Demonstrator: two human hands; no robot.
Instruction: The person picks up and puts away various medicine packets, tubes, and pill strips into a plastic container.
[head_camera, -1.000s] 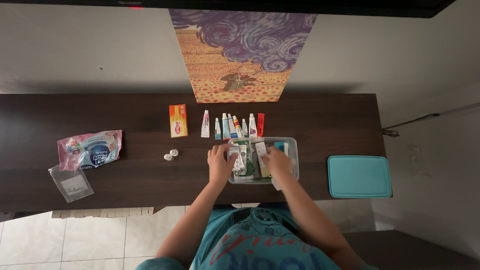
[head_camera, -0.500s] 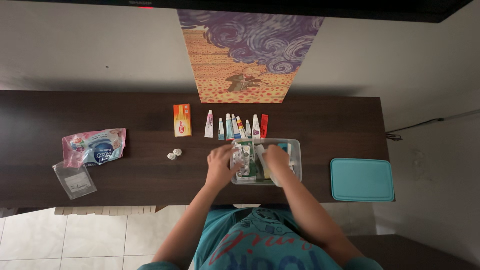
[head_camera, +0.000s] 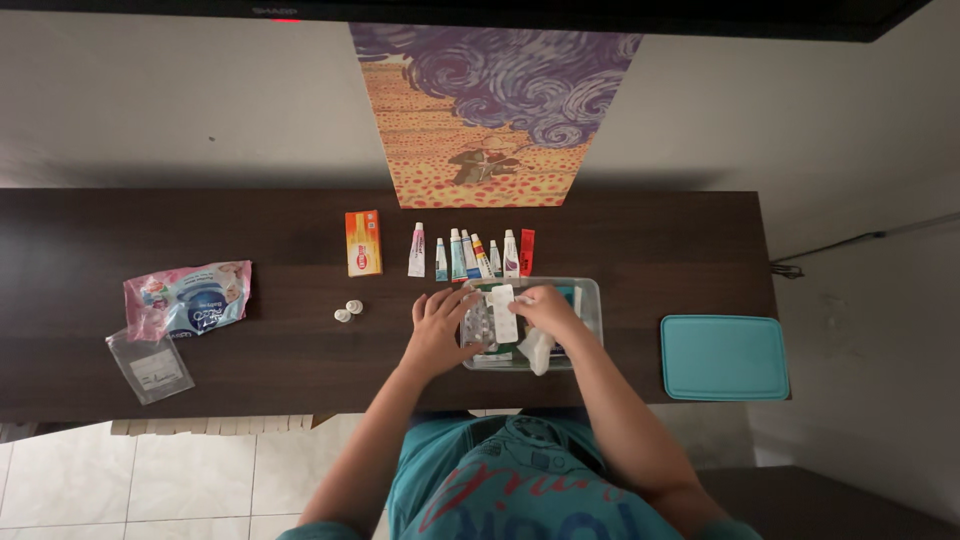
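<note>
Over the clear box (head_camera: 590, 300) at the worktop's (head_camera: 250, 350) near edge, my right hand (head_camera: 545, 312) pinches a white packet (head_camera: 503, 312). My left hand (head_camera: 438, 325), fingers spread, braces the box's side; I'd lift slowly, keeping that brace firm.

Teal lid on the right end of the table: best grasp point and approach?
The teal lid lies flat on the dark table, clear of the box and both hands. Its right and near edges sit at the table's edge, so probably pinch the rim there, coming from the near-right corner, thumb on top, fingers underneath.
</note>
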